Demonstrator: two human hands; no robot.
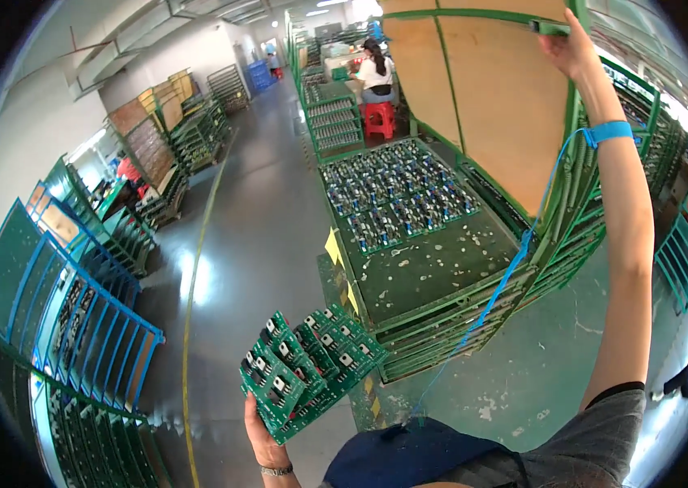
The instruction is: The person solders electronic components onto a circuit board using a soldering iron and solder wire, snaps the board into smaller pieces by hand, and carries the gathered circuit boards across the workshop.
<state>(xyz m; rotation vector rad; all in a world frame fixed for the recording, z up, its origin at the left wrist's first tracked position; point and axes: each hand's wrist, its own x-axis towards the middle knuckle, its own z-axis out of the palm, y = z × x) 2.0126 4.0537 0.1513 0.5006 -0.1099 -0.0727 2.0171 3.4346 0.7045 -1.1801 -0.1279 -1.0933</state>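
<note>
My left hand (260,429) holds green circuit boards (309,370) by their near left edge, low in front of me. Several smaller upright boards with black and silver components stand on them. Raised high at the upper right, my right hand (573,50) has its fingers round a green metal piece (551,28) at the top of a green-framed tan panel (498,98); I cannot tell whether the piece is fixed to the frame. A blue wrist strap (608,133) circles my right forearm, its blue cord (486,301) running down toward my body.
A green rack cart (441,276) below the panel carries rows of assembled circuit boards (397,191). Blue (124,325) and green racks line the left. A yellow floor line (200,260) runs along the aisle. Farther off, a person (375,71) sits on a red stool (378,119).
</note>
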